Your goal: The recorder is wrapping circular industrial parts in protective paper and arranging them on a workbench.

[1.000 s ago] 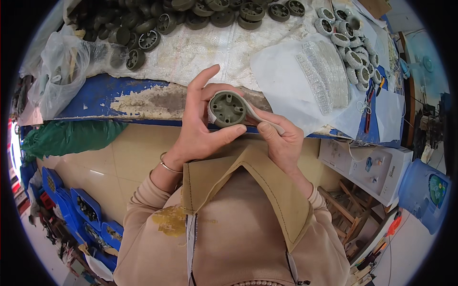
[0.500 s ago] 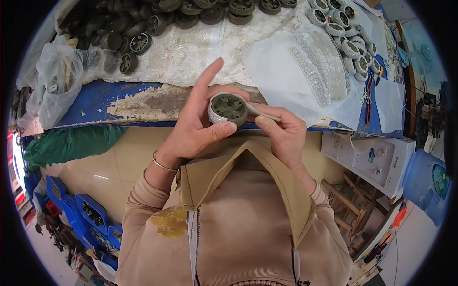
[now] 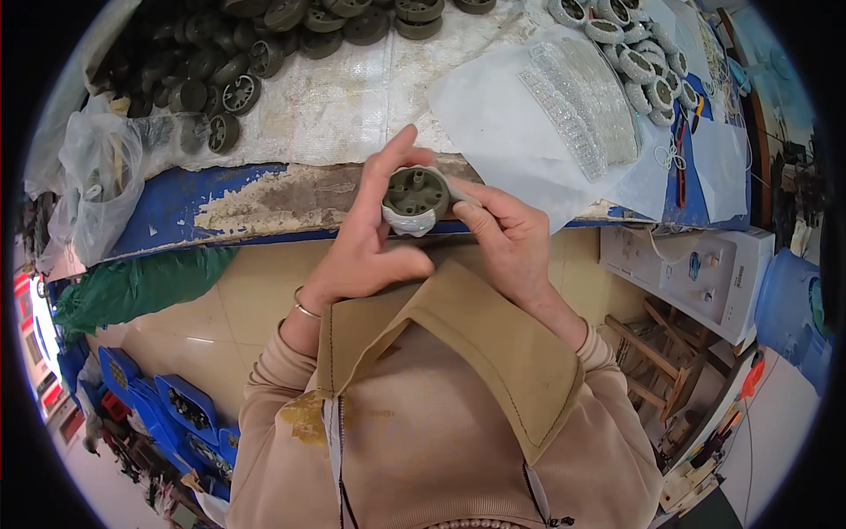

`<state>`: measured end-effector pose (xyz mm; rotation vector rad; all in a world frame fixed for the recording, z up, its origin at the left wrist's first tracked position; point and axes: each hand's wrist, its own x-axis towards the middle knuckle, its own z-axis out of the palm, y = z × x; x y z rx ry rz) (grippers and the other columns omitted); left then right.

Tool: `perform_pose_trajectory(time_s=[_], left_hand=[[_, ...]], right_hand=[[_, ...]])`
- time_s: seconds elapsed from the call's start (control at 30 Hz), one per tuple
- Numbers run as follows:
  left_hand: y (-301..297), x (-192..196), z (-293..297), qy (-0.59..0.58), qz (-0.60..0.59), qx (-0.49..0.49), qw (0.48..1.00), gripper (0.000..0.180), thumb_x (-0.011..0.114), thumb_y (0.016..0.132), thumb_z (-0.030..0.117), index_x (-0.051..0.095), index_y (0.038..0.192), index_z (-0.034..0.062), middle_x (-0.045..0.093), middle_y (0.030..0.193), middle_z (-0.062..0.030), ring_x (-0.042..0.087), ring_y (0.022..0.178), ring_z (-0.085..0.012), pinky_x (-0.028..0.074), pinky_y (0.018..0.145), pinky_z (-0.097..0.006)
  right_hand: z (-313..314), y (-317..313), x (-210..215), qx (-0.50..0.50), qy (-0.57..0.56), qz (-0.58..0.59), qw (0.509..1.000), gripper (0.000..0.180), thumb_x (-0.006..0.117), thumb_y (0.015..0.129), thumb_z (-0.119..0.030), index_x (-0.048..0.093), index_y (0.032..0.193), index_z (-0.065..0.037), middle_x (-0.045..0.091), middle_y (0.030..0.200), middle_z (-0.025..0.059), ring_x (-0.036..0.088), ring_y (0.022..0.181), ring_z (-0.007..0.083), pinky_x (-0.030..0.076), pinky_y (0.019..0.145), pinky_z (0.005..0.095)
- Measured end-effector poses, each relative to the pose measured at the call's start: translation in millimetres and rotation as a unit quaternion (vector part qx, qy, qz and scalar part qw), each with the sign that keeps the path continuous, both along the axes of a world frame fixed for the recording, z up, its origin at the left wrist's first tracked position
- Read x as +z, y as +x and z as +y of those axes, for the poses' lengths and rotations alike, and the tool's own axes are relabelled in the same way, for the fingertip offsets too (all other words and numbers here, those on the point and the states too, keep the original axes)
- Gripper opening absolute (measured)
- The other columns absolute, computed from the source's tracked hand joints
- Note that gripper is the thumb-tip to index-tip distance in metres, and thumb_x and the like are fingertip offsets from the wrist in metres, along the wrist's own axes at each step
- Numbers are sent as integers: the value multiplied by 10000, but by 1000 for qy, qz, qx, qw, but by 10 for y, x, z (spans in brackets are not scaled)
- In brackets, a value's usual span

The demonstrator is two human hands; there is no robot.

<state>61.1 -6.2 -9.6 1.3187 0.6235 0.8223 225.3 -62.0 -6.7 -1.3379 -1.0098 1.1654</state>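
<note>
A small dark olive plastic wheel [image 3: 416, 191] with holes in its face is held up at the near edge of the table. A glittery whitish strip [image 3: 411, 221] runs along its near rim, bulging down at the bottom. My left hand [image 3: 359, 251] cradles the wheel from the left, its fingers partly hidden behind it. The left index finger points up, and the thumb lies below the wheel, apart from it. At the wheel's right side, my right hand [image 3: 515, 238] pinches the strip's pale tail [image 3: 462, 195] between thumb and fingers.
Bare dark wheels [image 3: 198, 62] are heaped at the far left. Glitter-covered wheels [image 3: 648, 66] are piled at the far right, beside cut glittery strips [image 3: 586, 106] on white paper. Red-handled tool [image 3: 680, 167] lies rightward. A plastic bag [image 3: 101, 167] hangs at the table's left.
My left thumb has come off the wheel and moved down. The strip now bulges below the near rim. My right hand has drawn closer to the wheel.
</note>
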Motion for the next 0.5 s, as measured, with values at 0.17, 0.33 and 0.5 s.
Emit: perform_pose_trajectory(time_s=[0.17, 0.33, 0.5], left_hand=[[-35, 20, 30, -27, -26, -9, 999, 881, 654, 830, 210, 63, 1465, 55, 443, 1288, -207, 478, 1172, -248, 370, 1004, -363], [91, -85, -98, 16, -76, 55, 995, 868, 659, 840, 140, 30, 1433, 66, 432, 1271, -196, 478, 1145, -237, 390, 986, -361], [135, -172, -93, 46, -65, 87, 993, 851, 651, 848, 135, 19, 1415, 72, 414, 1274, -197, 485, 1121, -233, 408, 967, -360]], right_hand=[[7, 18, -12, -12, 23, 59, 998, 177, 599, 861, 7, 655, 1028, 25, 682, 948, 92, 629, 852, 113, 505, 765, 240], [14, -32, -98, -49, 49, 65, 995, 111, 623, 835, 24, 665, 938, 25, 675, 883, 79, 625, 785, 104, 510, 712, 242], [58, -44, -101, -59, 118, -72, 989, 117, 628, 813, 33, 664, 924, 23, 670, 872, 115, 642, 761, 156, 512, 674, 247]])
